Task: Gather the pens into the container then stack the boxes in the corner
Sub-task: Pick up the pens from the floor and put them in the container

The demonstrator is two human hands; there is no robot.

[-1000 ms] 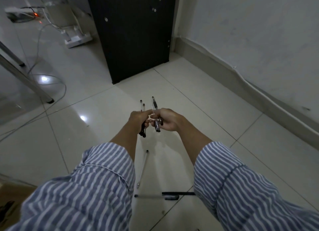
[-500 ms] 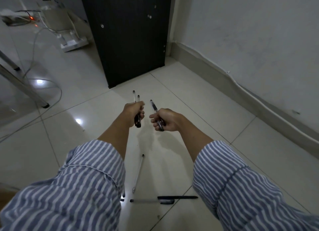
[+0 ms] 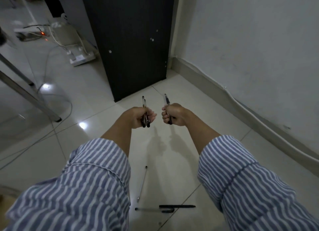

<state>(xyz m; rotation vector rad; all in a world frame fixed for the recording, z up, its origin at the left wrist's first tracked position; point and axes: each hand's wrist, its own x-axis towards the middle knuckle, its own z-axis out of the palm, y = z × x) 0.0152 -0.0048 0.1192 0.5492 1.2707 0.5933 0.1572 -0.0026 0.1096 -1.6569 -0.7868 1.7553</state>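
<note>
We find the tiled floor (image 3: 103,120) carrying the scene, with a dark cabinet (image 3: 131,46) standing at twelve o'clock against the wall (image 3: 250,41) and a metal leg (image 3: 25,91) at ten o'clock.

Both striped sleeves (image 3: 82,187) reach forward. The left hand (image 3: 141,117) is closed in a fist around two pens (image 3: 144,110), their clear barrels pointing toward twelve o'clock. The right hand (image 3: 172,114) is closed around a single pen (image 3: 167,101), likewise pointing away from us.

A moment ago we held the hands touching, with the pens bunched between them; now they stand apart with a clear gap. We judge that the bundle has been split or sorted, not dropped.

Three pens lie on the floor at six o'clock, near our sleeves: a clear pen (image 3: 143,182) running lengthwise, a second clear pen (image 3: 150,209) lying crosswise, and a black pen (image 3: 177,206) just beside it.

No container and no boxes appear in view. We judge the gathering stage about half done, with the stacking not yet begun.
</note>
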